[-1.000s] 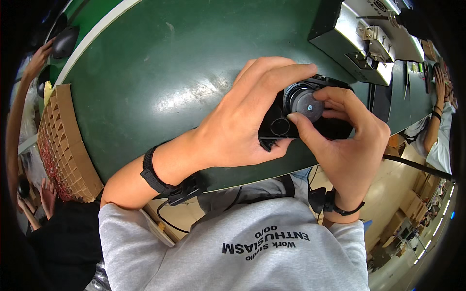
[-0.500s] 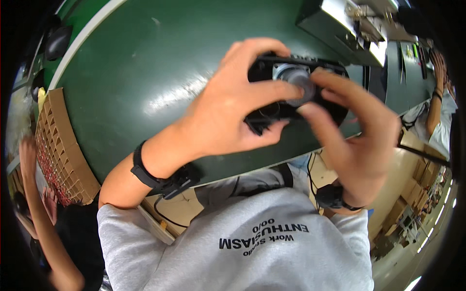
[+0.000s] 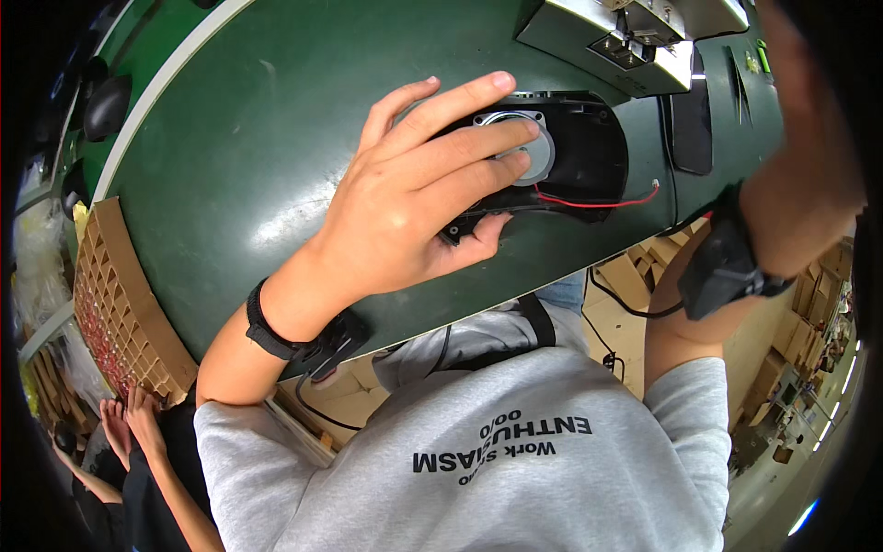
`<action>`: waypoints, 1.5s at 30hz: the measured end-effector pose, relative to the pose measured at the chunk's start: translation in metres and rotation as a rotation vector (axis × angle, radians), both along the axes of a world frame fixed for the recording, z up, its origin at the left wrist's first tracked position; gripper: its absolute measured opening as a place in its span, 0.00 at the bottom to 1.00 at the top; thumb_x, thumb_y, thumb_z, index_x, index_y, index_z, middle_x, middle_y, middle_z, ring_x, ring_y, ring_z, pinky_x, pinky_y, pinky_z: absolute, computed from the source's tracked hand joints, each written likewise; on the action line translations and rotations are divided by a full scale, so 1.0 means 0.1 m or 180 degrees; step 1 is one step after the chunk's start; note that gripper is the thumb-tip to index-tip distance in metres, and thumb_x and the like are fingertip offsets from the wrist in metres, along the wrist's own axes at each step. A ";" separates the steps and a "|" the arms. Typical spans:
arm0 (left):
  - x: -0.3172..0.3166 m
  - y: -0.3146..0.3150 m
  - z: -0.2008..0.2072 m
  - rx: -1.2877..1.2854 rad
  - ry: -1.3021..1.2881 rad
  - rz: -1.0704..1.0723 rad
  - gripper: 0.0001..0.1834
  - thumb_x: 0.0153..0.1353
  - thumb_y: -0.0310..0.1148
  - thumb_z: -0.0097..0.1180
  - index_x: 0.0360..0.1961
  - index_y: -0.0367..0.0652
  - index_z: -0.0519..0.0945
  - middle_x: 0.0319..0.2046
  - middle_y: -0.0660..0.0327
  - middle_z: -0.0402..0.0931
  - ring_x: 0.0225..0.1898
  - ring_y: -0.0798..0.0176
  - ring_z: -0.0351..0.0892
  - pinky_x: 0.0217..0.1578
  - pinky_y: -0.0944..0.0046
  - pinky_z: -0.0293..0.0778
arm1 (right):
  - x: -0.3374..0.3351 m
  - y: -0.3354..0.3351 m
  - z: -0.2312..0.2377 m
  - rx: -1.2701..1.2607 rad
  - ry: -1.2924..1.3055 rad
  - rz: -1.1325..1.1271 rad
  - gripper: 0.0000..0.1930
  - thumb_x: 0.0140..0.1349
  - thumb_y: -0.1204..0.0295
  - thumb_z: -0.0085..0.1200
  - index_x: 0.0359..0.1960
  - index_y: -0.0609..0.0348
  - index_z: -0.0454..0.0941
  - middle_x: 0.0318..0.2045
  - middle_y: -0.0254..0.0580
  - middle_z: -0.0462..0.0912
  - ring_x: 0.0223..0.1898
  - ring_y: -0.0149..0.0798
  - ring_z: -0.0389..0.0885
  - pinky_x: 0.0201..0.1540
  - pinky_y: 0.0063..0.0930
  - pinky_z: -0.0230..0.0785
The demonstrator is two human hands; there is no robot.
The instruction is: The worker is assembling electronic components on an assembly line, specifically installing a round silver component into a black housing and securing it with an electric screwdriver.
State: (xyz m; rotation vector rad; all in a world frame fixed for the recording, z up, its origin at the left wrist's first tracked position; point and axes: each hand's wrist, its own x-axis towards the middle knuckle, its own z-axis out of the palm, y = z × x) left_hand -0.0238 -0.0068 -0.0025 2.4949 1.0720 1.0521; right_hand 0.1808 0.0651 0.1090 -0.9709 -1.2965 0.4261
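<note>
My left hand (image 3: pixel 418 175) lies over a black plastic speaker housing (image 3: pixel 593 138) on the green table. Its fingertips rest on the round grey back of a loudspeaker (image 3: pixel 541 166) seated in the housing, and the thumb grips the near edge. From beside the loudspeaker a red wire (image 3: pixel 598 203) runs right, past the housing, to a small pale connector. My right hand (image 3: pixel 805 184) is raised at the far right rim, away from the housing. It is blurred, and its fingers cannot be made out.
A metal box-like fixture (image 3: pixel 589 46) stands at the back right. Near it lie a flat black slab (image 3: pixel 692 124) and thin tweezers (image 3: pixel 739 87). At left, a divided cardboard box (image 3: pixel 133 294) holds red wires; another person's hands (image 3: pixel 138 419) are beside it.
My right hand has left the loudspeaker and swung to the far right. My left fingers now lie flatter across the loudspeaker, and the red wire has come into sight.
</note>
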 end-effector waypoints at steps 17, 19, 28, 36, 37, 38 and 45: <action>0.11 -0.17 0.00 0.0340 0.0575 0.0049 0.29 0.43 0.31 0.75 0.51 0.44 0.85 0.53 0.63 0.82 0.61 0.62 0.80 0.66 0.35 0.63 | 0.10 0.46 0.17 0.0683 0.0114 0.1221 0.11 0.73 0.70 0.54 0.30 0.56 0.71 0.14 0.27 0.65 0.13 0.25 0.68 0.17 0.21 0.67; 0.13 -0.16 -0.01 0.0369 0.0575 0.0036 0.29 0.43 0.30 0.75 0.51 0.44 0.85 0.53 0.63 0.82 0.61 0.61 0.80 0.66 0.36 0.64 | 0.05 0.41 0.19 0.0587 0.0212 0.1249 0.11 0.73 0.70 0.54 0.31 0.56 0.71 0.15 0.27 0.65 0.13 0.25 0.68 0.17 0.22 0.66; 0.16 -0.18 0.02 0.0238 0.0455 0.0186 0.25 0.49 0.30 0.72 0.51 0.42 0.84 0.53 0.62 0.82 0.61 0.59 0.80 0.61 0.36 0.67 | 0.27 0.34 0.18 -0.0213 0.0480 0.2421 0.15 0.75 0.68 0.49 0.52 0.69 0.77 0.24 0.31 0.71 0.23 0.26 0.69 0.32 0.25 0.67; 0.19 -0.20 -0.04 0.0397 0.0413 0.0272 0.13 0.61 0.30 0.61 0.48 0.42 0.85 0.52 0.62 0.83 0.59 0.65 0.81 0.60 0.35 0.69 | 0.17 -0.13 0.23 0.0039 0.0688 0.3233 0.14 0.66 0.58 0.57 0.27 0.47 0.69 0.23 0.24 0.70 0.24 0.21 0.68 0.30 0.19 0.62; 0.20 -0.20 -0.04 0.0411 0.0370 0.0253 0.13 0.62 0.30 0.61 0.47 0.42 0.85 0.52 0.63 0.83 0.59 0.66 0.81 0.60 0.35 0.70 | 0.10 -0.15 0.18 0.0047 0.0435 0.3264 0.12 0.68 0.58 0.56 0.32 0.49 0.73 0.24 0.24 0.70 0.23 0.21 0.68 0.30 0.19 0.62; 0.20 -0.19 -0.05 0.0542 0.0519 0.0294 0.12 0.63 0.31 0.60 0.47 0.44 0.85 0.52 0.64 0.83 0.60 0.67 0.79 0.60 0.34 0.71 | 0.02 -0.21 0.11 0.0005 0.0452 0.3184 0.11 0.71 0.58 0.53 0.41 0.50 0.74 0.25 0.23 0.70 0.23 0.21 0.68 0.30 0.19 0.62; 0.21 -0.22 -0.09 0.0591 0.0552 0.0401 0.12 0.62 0.33 0.60 0.46 0.44 0.86 0.49 0.66 0.81 0.59 0.67 0.77 0.59 0.34 0.74 | -0.26 -0.10 -0.13 -0.0148 0.0015 0.3636 0.16 0.79 0.62 0.39 0.61 0.52 0.70 0.23 0.26 0.67 0.22 0.24 0.64 0.28 0.23 0.62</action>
